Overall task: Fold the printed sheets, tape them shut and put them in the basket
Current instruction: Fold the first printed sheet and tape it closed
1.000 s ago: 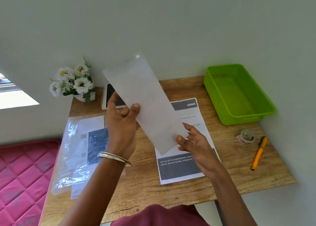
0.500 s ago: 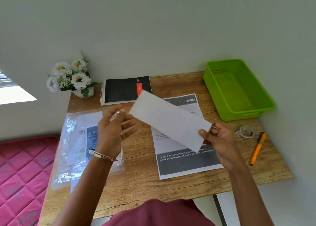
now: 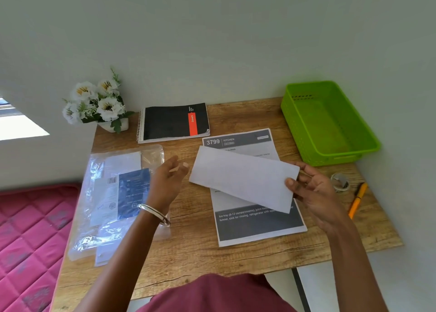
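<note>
I've got the folded sheet (image 3: 244,178) above the flat printed sheet (image 3: 253,186), long axis running left-right, my right hand (image 3: 313,192) pinching its right end. My left hand (image 3: 168,182) hangs relaxed, holding nothing, just beside its left end. The tape roll (image 3: 339,182) lies beyond my right hand, so that hand is nearer, I reckon.

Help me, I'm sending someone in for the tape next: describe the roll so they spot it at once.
Start at the green basket in the desk's far right corner. Just in front of it, near the right edge, lies the tape roll, a small clear ring. The orange pen beside it is long and straight; the roll is the only round thing there.
</note>
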`<state>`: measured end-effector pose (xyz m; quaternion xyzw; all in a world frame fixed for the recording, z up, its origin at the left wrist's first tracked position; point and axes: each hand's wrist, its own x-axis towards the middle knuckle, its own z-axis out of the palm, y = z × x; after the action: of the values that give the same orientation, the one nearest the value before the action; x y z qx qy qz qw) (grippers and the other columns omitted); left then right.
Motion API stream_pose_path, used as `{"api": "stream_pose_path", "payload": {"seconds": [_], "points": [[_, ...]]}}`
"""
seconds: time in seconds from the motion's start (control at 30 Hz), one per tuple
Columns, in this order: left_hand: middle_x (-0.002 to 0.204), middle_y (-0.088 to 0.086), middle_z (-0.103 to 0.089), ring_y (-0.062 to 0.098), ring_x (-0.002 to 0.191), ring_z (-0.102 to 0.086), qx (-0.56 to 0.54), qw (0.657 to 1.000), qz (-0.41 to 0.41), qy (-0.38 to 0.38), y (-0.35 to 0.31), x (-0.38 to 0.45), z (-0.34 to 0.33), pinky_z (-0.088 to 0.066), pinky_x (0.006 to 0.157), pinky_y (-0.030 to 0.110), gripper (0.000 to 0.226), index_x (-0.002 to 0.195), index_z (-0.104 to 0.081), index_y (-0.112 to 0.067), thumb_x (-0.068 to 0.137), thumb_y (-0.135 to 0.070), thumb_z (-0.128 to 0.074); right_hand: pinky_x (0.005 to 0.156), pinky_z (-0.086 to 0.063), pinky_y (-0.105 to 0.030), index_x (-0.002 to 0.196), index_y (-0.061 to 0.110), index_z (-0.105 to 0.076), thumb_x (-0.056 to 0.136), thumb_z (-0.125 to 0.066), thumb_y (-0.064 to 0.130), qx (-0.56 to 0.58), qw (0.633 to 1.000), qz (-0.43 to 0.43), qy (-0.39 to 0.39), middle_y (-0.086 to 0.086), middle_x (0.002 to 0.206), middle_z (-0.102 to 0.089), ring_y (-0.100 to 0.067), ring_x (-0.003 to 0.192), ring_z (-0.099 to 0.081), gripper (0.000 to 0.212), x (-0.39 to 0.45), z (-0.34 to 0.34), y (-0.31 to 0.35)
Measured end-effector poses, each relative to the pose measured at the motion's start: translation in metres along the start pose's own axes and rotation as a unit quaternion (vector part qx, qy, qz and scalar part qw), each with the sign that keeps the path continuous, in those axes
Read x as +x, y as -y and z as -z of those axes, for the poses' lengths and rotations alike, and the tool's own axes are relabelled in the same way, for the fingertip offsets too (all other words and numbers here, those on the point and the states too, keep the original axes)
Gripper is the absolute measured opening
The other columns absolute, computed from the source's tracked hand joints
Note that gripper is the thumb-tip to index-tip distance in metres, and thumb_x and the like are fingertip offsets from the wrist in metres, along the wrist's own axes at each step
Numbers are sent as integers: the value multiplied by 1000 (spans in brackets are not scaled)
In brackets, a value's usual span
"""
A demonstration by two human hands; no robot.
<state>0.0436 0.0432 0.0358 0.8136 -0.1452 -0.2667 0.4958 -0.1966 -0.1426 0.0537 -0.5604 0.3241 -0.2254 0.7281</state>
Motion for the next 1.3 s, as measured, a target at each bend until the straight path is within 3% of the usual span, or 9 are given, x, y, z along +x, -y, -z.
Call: {"api": "stream_pose_path", "payload": {"seconds": [0.17, 0.3, 0.5, 0.63, 0.8, 0.93, 1.03, 1.17, 1.3], "points": [[128, 6, -53, 20, 107, -52, -12, 997, 41, 64, 5, -1, -4, -45, 78, 29, 52, 141, -33, -17, 93, -30, -51, 75, -57, -30, 114, 23, -63, 57, -87, 40, 20, 999, -8, 24, -8, 113, -70, -23, 106, -65, 64, -3, 3, 2], [108, 4, -64, 18, 92, -62, -75, 995, 47, 55, 10, -5, -6, -53, 71, 28, 34, 124, -51, -15, 91, -16, -56, 77, -56, -30, 121, 20, -60, 64, -82, 29, 32, 999, -10, 33, -11, 116, -68, -23, 107, -64, 61, -2, 1, 2], [102, 9, -69, 26, 93, -66, -159, 982, 101, 15, 21, -8, -3, -55, 79, 41, 14, 98, -66, -9, 85, -13, -64, 62, -56, -28, 124, 19, -55, 65, -76, 19, 56, 992, -23, -109, -6, 92, -73, -15, 88, -70, 62, 3, 0, -7], [95, 10, -70, 27, 90, -67, -160, 978, 134, 5, 30, -12, -6, -54, 82, 49, 9, 86, -68, -10, 86, -17, -63, 62, -57, -26, 124, 14, -52, 75, -71, -5, -9, 981, -28, -190, -8, 94, -71, -15, 80, -71, 55, 8, -1, -23], [76, 5, -69, 26, 77, -66, 11, 998, 51, -38, 35, -20, -13, -54, 70, 39, 3, 78, -68, -15, 80, -17, -70, 73, -54, -28, 110, 7, -62, 75, -74, -4, -181, 949, 0, -258, -6, 91, -68, -14, 78, -65, 38, 14, 0, -46], [75, -2, -65, 15, 73, -60, 127, 991, 2, -40, 38, -27, -22, -46, 66, 27, 39, 114, -59, -16, 78, -13, -72, 67, -44, -16, 106, 2, -65, 79, -72, -1, -310, 914, 28, -259, -11, 97, -68, -16, 81, -60, 28, 16, 2, -59], [80, -1, -61, 18, 76, -58, 202, 976, -62, -48, 41, -30, -30, -46, 71, 31, 41, 117, -57, -19, 79, -11, -69, 71, -45, -24, 105, 1, -67, 81, -71, 2, -379, 890, 53, -247, -12, 98, -68, -18, 81, -60, 24, 19, 3, -66], [114, 10, -48, 27, 97, -56, 274, 958, -69, -48, 43, -34, -40, -46, 83, 36, 37, 118, -59, -18, 82, -9, -63, 78, -51, -35, 100, 0, -69, 82, -69, 4, -444, 865, 80, -220, -16, 102, -62, -29, 89, -62, 18, 25, 8, -74], [116, 14, -47, 36, 98, -55, 362, 925, -87, -73, 40, -37, -50, -47, 86, 48, 38, 119, -60, -16, 82, -5, -57, 82, -53, -40, 100, 2, -69, 84, -69, 8, -458, 865, 88, -188, -13, 104, -58, -30, 93, -60, 18, 26, 15, -78]]}}
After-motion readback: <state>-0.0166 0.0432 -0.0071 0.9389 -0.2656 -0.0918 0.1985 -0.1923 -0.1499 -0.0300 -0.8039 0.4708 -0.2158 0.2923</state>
